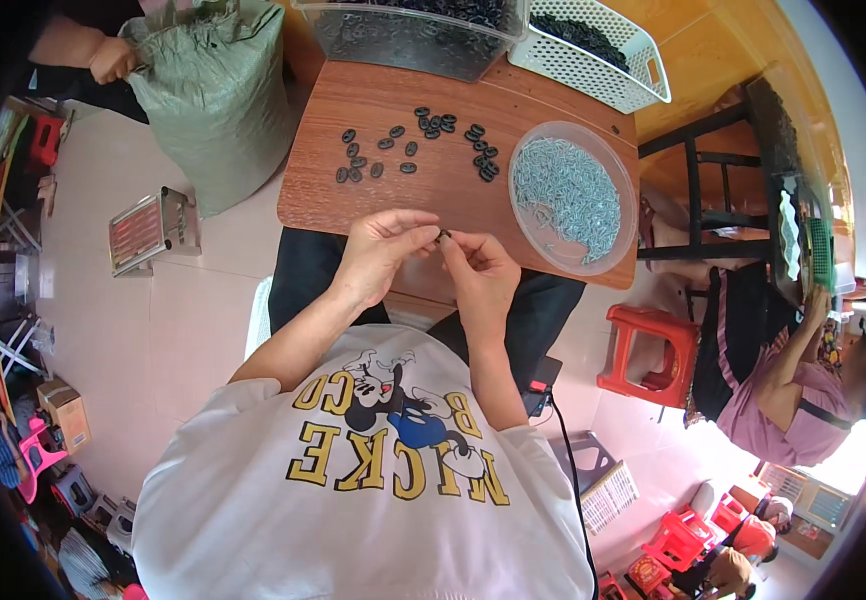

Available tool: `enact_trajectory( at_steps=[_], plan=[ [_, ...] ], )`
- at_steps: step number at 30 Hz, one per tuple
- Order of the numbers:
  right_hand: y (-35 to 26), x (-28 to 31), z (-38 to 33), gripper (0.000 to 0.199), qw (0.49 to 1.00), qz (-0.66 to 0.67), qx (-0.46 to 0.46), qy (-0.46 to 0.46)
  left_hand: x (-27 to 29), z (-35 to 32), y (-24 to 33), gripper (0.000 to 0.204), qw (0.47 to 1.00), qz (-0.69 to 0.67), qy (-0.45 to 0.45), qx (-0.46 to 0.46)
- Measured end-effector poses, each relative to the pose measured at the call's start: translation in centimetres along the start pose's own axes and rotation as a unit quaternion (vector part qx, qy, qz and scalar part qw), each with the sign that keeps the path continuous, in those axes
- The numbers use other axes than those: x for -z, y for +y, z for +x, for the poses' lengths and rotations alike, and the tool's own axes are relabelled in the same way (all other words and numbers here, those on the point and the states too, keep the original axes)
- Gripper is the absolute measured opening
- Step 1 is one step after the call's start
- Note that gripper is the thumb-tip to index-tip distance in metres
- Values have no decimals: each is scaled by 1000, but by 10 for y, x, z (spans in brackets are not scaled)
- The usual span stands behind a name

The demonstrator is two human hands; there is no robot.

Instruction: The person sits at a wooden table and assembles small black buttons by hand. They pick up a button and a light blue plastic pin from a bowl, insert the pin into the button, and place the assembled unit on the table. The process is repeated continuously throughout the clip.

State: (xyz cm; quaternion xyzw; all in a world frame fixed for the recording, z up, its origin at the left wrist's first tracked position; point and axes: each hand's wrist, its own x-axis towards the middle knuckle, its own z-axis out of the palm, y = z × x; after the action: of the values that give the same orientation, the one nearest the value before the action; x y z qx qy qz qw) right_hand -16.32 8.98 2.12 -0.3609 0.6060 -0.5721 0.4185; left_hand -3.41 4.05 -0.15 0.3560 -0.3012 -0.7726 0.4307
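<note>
Just off the near edge of the brown wooden table, my left hand and my right hand meet fingertip to fingertip. Between them they pinch a small dark piece, mostly covered by the fingers, its exact kind too small to make out. Black oval plastic pieces with holes lie scattered on the tabletop beyond my hands, some in loose clusters. To the right of them stands a round clear tub full of thin silvery-blue metal pieces, which look like screws or pins.
A clear bin of black parts and a white perforated basket line the far edge. A green woven sack, gripped by another person's hand, stands left. Red stool and a seated person are right.
</note>
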Motion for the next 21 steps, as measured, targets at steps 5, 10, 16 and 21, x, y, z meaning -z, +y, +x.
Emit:
enact_trajectory(
  at_steps=[5,10,16,21],
  plan=[
    [7,3,-3,9,999,-47,8,-4,3,2,-6,25,999,-25,20,26],
    [5,6,-7,10,996,-85,-23,-5,7,-2,-4,32,999,36,-6,15],
    [22,2,-5,11,998,-56,-31,-18,16,-3,-11,31,998,53,6,31],
    [26,1,-1,11,999,10,-46,-15,16,-3,-10,29,998,60,30,16]
  ],
)
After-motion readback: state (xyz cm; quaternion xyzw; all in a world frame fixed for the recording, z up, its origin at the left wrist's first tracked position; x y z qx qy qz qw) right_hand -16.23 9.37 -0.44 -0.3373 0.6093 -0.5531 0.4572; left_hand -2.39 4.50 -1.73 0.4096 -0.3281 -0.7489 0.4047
